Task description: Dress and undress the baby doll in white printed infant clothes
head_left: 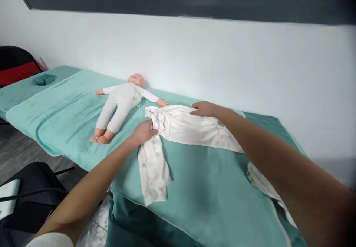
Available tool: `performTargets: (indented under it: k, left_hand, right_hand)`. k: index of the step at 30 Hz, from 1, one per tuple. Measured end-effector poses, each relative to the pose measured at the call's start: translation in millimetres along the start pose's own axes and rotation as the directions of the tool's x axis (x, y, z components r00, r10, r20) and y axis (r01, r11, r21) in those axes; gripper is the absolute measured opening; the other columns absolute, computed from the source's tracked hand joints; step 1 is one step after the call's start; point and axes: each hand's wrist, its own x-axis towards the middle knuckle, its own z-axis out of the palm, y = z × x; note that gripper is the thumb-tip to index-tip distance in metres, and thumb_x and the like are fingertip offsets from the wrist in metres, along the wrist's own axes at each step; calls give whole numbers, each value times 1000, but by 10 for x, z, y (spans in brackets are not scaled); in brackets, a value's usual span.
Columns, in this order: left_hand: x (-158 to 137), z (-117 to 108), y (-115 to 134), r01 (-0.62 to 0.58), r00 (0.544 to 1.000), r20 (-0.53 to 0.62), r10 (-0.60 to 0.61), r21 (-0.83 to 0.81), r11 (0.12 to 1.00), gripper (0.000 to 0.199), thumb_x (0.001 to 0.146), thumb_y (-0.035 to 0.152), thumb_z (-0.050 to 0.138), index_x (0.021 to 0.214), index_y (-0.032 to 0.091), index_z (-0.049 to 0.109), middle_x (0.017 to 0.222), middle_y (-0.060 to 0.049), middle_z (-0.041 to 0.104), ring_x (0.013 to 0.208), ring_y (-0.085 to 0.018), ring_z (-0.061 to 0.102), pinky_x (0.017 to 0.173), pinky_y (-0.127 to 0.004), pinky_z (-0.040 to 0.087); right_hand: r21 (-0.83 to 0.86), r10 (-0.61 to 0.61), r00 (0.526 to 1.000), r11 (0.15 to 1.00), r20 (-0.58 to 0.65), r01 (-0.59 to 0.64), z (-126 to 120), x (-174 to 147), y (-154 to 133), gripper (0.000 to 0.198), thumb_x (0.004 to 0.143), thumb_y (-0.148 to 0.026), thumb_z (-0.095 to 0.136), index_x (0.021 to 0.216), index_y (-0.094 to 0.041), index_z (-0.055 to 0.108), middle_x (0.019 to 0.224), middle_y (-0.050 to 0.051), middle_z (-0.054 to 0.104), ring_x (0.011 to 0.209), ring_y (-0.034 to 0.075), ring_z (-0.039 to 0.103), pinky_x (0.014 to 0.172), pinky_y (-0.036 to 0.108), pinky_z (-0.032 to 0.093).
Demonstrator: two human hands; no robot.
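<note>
A white baby garment (191, 126) with small printed figures is spread out on the green sheet. One printed sleeve or leg (154, 169) hangs toward the near edge of the bed. My left hand (144, 131) is closed on the bunched cloth at the garment's left end. Along its far edge, my right hand (205, 109) has its fingers curled on the white fabric. My right forearm hides part of the garment's right end. Left of the garment, a baby doll (122, 98) in a white bodysuit lies on its back, arms spread, one hand close to the cloth.
The green-covered bed (55, 117) runs along a white wall, with a face hole (44, 79) at its far left. Another piece of white cloth (263, 180) lies partly behind my right arm. A black chair (30, 198) bearing a white device (8, 198) stands at lower left.
</note>
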Motion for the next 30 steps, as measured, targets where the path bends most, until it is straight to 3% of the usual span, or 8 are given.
performTargets:
  k: [2, 6, 9, 14, 18, 21, 25, 30]
  left_hand:
    - [-21, 38, 256, -225, 974, -42, 224, -34, 974, 14, 88, 22, 61, 98, 19, 70, 106, -8, 71, 101, -24, 66, 91, -35, 51]
    - [41, 36, 849, -535, 794, -335, 507, 12, 845, 23, 87, 14, 57, 106, 21, 67, 119, -9, 63, 116, -23, 57, 103, -38, 47]
    - [177, 45, 1214, -529, 744, -464, 481, 30, 848, 35, 85, 15, 59, 120, 19, 60, 135, -14, 55, 128, -26, 51, 104, -40, 45]
    - [302, -7, 1565, -537, 804, -186, 565, 185, 823, 6, 88, 20, 60, 92, 21, 62, 89, -5, 67, 91, -24, 62, 87, -39, 45]
    - [202, -74, 1752, -427, 764, -406, 502, 266, 865, 6, 88, 18, 57, 93, 22, 57, 85, -3, 65, 76, -20, 60, 67, -31, 37]
    - [41, -120, 1862, -378, 704, -552, 448, 242, 893, 9, 89, 18, 55, 97, 23, 52, 89, -2, 62, 73, -18, 59, 63, -30, 34]
    - [-283, -182, 1871, -377, 695, -620, 365, 118, 919, 26, 87, 19, 59, 111, 26, 50, 98, -2, 63, 81, -18, 61, 63, -30, 38]
    - [-730, -231, 1393, -490, 765, -465, 446, 29, 871, 31, 88, 19, 62, 117, 27, 56, 102, -2, 60, 90, -18, 62, 73, -31, 52]
  right_hand:
    - [32, -82, 993, 996, -85, 85, -85, -290, -76, 33, 91, -41, 53, 109, -19, 69, 118, 11, 71, 101, 26, 64, 82, 33, 45]
    - [275, -209, 950, 923, -230, 269, -273, -966, -218, 36, 88, -48, 56, 104, -19, 70, 104, 7, 72, 91, 21, 62, 79, 31, 43]
    - [491, -242, 933, 798, -267, 348, -382, -1528, -308, 39, 83, -52, 63, 99, -17, 70, 92, 4, 69, 80, 17, 58, 74, 29, 42]
    - [619, -146, 971, 750, -190, 234, -320, -2206, -235, 38, 80, -52, 69, 98, -19, 67, 95, 3, 68, 71, 12, 56, 66, 27, 40]
    - [623, 48, 992, 782, -115, 35, -2, -2306, -28, 69, 77, -55, 77, 134, -25, 53, 115, 6, 68, 73, 17, 61, 61, 28, 44]
    - [673, 79, 988, 739, -132, 31, 324, -2180, -66, 72, 77, -53, 79, 136, -22, 53, 123, 10, 68, 97, 25, 66, 80, 35, 53]
    - [862, -52, 983, 473, -177, 180, 689, -1899, -503, 49, 79, -53, 76, 112, -19, 64, 105, 8, 71, 102, 26, 65, 90, 37, 54]
    - [931, -163, 922, 40, -352, 362, 785, -1448, -1212, 43, 83, -59, 64, 101, -21, 60, 94, 5, 68, 91, 20, 64, 82, 34, 56]
